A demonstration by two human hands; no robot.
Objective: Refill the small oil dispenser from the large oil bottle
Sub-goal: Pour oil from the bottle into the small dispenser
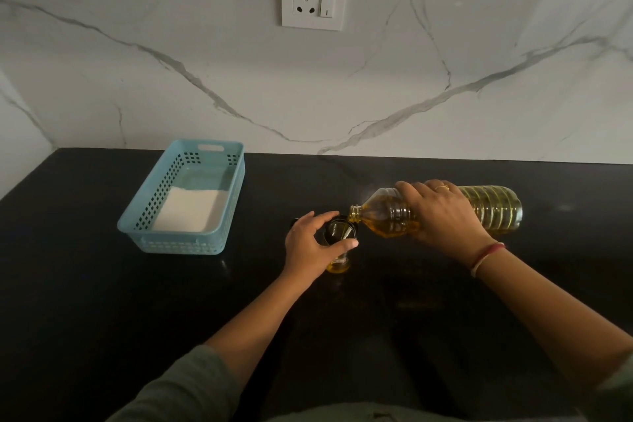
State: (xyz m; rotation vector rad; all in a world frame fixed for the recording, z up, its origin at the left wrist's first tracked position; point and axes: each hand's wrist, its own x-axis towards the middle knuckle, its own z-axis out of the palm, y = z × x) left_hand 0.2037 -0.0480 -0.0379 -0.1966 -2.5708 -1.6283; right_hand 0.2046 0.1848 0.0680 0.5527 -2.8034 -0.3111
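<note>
Golden oil fills the lower side of the big bottle [479, 207], which the right hand [442, 212] holds tipped almost flat, fingers wrapped over the shoulder w/ the base pointing right. Cap is off; the neck sits right at the rim of the small dispenser [339, 240], touching or just above it, can't tell which. Prob. held that low so the pour has no drop to splash from, and gripped near the neck for finer control of the tilt.

Left hand [313, 245] curls partway round the dispenser, thumb in front, fingers behind, steadying it on the black table [85, 284] so the bottle's nudge won't tip it. The dispenser stands upright, centre of the table, just left of the bottle mouth. A little oil shows at its base, so I'd judge the fill is at an early stage, but most of its body is hidden behind the left hand, so the level can't be read.

No stream visible btw. mouth and rim; too dim to say if oil is flowing. A pale thin thing inside the dispenser opening, maybe a tube, unclear. Small dark thing just behind the left hand, poss. a lid, mostly hidden. Light blue basket [219, 216] sits well apart to the left, w/ a white sheet or pad [188, 207] in it.
</note>
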